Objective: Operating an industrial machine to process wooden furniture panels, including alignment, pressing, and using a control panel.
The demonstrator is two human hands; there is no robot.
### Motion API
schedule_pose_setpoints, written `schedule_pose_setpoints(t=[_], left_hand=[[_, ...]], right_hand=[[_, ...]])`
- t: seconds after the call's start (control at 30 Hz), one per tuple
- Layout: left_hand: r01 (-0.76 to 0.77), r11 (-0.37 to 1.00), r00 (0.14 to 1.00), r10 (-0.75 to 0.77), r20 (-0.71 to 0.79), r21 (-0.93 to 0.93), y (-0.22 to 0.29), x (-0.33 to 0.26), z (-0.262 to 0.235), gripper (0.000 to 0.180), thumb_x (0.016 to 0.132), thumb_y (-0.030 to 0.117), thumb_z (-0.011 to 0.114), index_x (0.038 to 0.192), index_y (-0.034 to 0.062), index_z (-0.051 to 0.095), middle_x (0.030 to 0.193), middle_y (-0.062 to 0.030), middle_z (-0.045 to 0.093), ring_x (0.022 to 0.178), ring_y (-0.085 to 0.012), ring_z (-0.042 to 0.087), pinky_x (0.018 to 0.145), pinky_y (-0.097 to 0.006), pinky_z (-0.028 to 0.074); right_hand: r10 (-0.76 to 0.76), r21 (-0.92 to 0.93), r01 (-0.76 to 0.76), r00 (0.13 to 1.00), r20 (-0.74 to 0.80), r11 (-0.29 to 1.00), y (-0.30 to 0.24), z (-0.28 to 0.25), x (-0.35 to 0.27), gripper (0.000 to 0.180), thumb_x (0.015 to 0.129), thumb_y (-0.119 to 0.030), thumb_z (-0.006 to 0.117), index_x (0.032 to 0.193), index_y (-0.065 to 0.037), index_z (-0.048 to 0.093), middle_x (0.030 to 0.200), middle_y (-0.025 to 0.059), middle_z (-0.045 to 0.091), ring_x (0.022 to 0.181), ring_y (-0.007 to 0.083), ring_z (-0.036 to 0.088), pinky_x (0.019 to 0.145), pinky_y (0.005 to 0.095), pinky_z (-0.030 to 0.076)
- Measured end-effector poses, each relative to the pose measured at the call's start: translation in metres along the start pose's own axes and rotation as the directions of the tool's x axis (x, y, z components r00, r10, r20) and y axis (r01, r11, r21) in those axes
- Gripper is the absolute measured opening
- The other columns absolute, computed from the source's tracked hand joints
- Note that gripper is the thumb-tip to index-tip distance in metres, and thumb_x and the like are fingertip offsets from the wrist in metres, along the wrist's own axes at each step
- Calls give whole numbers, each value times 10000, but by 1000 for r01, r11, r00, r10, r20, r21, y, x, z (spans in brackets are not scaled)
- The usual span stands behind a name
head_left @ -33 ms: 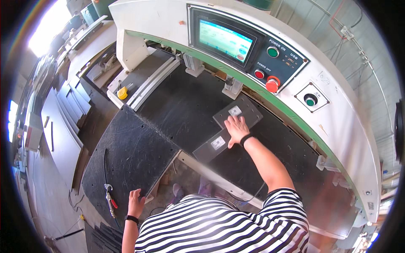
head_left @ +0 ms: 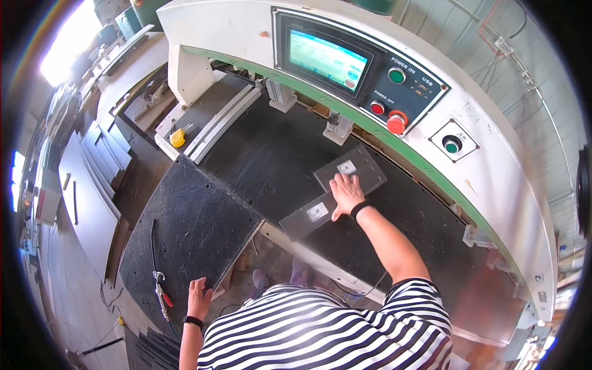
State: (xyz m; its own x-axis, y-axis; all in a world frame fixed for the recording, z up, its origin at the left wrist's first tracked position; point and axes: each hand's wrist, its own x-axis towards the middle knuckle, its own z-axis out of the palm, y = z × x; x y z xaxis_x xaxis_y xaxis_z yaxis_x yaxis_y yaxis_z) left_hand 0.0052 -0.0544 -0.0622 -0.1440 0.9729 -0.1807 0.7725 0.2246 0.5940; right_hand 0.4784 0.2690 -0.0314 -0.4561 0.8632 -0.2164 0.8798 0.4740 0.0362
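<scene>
Two flat grey panels, each with a white label, lie on the black machine table: the farther panel (head_left: 368,168) near the machine's beam, the nearer panel (head_left: 301,223) toward the front edge. My right hand (head_left: 346,194) rests across them where they meet, fingers spread and thumb stretched toward the nearer panel. Its palm covers part of both, so whether they overlap cannot be told. My left hand (head_left: 198,298) hovers at or over the near edge of the black table (head_left: 185,209), fingers slightly bent and apart, with nothing visible in it. An air blow gun (head_left: 162,290) with a red trigger lies beside it.
A white machine beam (head_left: 228,31) with a lit screen (head_left: 327,58), buttons and a red emergency stop (head_left: 396,122) arches across the far side. A yellow tape measure (head_left: 177,137) sits by metal rails (head_left: 225,123). Stacked boards (head_left: 86,197) stand at left.
The farther panel has shifted slightly right, with my right hand sliding a little the same way. My left hand stays in place.
</scene>
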Motion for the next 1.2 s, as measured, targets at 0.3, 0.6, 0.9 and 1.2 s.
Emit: schedule_pose_setpoints(t=[0.3,0.6,0.9,1.2], left_hand=[[-125,990,989,129,72,-61,-5,49,-15,395,818,59,653,1196,46,539,1098,-151,540,945,-287,592,807,-367,511],[-52,992,998,56,33,-114,-34,49,-26,362,845,51,649,1193,54,552,1094,-114,555,955,-234,617,767,-325,550],[-170,972,966,197,165,-164,-4,81,-29,359,877,79,643,1220,47,541,1105,-126,550,979,-239,614,794,-327,544],[-192,956,929,250,274,-220,36,97,-14,355,870,146,651,1195,36,561,1077,-160,555,960,-292,628,809,-367,521]], right_hand=[[719,460,-622,693,-53,633,-103,22,40,926,641,-641,752,1232,31,515,1252,159,465,1206,340,439,941,575,395],[481,573,-421,875,53,703,-107,56,-18,905,753,-404,745,1478,-117,284,1404,242,305,1259,461,351,1031,527,364],[486,574,-284,843,-233,768,-112,45,78,753,794,-418,699,1427,-154,388,1539,214,148,1342,473,259,1035,618,303],[270,297,-215,949,-160,930,-177,18,66,710,808,-738,457,1441,-443,325,1604,-7,61,1448,420,12,940,849,19]])
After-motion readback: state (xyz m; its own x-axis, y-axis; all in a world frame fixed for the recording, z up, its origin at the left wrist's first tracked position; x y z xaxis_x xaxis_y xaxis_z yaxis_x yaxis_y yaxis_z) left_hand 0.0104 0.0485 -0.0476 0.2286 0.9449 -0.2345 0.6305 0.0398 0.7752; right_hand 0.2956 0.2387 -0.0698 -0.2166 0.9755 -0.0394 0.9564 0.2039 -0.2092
